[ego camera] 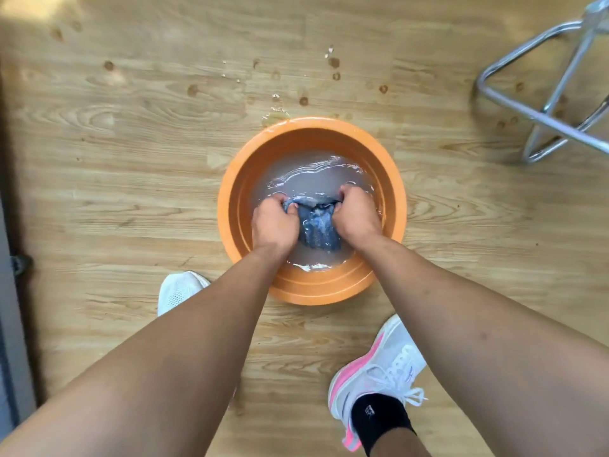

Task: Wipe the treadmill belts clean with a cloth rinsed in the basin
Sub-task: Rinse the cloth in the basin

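- Gripping the cloth (318, 229) with both hands, I hold it in the basin (313, 291), which sits on the floor (131, 159) just ahead of my feet.
- My left hand (273, 222) is curled round the cloth's left edge.
- My right hand (356, 216) is clamped on its right edge, the fingers tucked out of sight.
- The cloth, dark blue-grey and soaked, is bunched between my hands, its upper part above the surface.
- The water (306, 179) is grey and cloudy, rippling around my knuckles.
- The basin is round and orange.
- Drops and a small puddle (276, 110) lie on the wood-grain floor just past the basin's far rim.
- My left shoe (179, 290), white, is just beside the basin, partly hidden by my forearm.
- My right shoe (385, 371), white with pink, is near the basin, with a black sock (379, 420) above it.
- A chrome frame (540, 103) stands well apart at far right.
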The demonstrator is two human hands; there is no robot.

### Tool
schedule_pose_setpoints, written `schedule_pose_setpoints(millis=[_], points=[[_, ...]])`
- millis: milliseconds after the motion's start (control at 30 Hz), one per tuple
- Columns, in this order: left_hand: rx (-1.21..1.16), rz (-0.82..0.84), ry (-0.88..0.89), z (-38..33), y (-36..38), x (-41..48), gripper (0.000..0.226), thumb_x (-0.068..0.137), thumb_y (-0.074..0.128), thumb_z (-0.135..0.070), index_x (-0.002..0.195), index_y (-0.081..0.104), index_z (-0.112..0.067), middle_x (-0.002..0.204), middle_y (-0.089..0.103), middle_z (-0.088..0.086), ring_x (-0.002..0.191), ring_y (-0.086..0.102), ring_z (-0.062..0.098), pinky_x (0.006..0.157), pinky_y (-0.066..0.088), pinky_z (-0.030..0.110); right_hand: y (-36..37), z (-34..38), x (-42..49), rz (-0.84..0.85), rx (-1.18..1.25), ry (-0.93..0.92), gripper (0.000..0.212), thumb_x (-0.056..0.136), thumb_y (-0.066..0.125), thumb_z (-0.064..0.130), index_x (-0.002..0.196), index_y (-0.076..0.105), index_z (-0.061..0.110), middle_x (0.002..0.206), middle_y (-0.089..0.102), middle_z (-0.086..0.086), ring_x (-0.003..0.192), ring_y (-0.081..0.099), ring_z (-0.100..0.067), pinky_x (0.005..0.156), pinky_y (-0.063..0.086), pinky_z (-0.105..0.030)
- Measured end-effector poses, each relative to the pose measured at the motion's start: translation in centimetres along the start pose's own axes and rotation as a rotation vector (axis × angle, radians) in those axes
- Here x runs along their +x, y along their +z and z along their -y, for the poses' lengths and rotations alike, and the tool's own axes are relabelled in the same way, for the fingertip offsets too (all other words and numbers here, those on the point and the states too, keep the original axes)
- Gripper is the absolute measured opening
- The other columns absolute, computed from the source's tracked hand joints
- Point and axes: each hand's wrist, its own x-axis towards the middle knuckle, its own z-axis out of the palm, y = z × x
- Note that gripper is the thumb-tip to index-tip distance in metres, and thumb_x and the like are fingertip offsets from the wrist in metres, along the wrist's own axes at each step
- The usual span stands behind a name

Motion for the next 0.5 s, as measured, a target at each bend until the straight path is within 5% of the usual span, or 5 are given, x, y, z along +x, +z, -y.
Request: schedule_pose_setpoints(millis=[133,267,333,500], points=[[-0.248,0.006,-0.101,-2.1,0.8,1.2,0.021,0.106,0.056,-0.027,0.103,0.061,-0.007,0.106,0.068,0.013,0.106,0.063,0.032,0.079,0.035,0.029,1.3,0.9,-0.9,0.038,0.204,0.024,0.028,0.084,0.064,0.006,0.11,0.07,0.012,0.106,0.075,-0.013,0.104,0.07,-0.032,0.092,0.056,-0.036],[-0.28,0.024,-0.089,-1.0,0.7,2.0,0.031,0.103,0.065,-0.03,0.123,0.066,-0.006,0.123,0.071,0.01,0.118,0.064,0.029,0.095,0.042,0.02,2.5,0.6,-1.3,0.197,0.232,0.027,0.022,0.081,0.065,0.006,0.1,0.07,0.013,0.095,0.075,-0.007,0.094,0.071,-0.029,0.083,0.057,-0.033],[-0.26,0.056,-0.031,-0.6,0.3,2.0,0.018,0.1,0.071,-0.03,0.108,0.069,-0.014,0.102,0.073,-0.001,0.097,0.066,0.02,0.079,0.044,0.009,2.1,0.1,-0.9,0.164,0.079,0.007,0.026,0.085,0.065,0.006,0.108,0.07,0.016,0.102,0.073,-0.007,0.1,0.07,-0.028,0.082,0.051,-0.029],[-0.141,-0.006,0.184,-0.1,-0.4,2.5,0.028,0.09,0.076,-0.048,0.087,0.072,-0.02,0.077,0.073,-0.006,0.074,0.067,0.017,0.069,0.05,0.031,-0.6,1.7,-0.5,0.398,-0.176,-0.125,0.03,0.088,0.071,0.033,0.113,0.058,0.025,0.109,0.068,-0.005,0.097,0.064,-0.028,0.083,0.051,-0.028]])
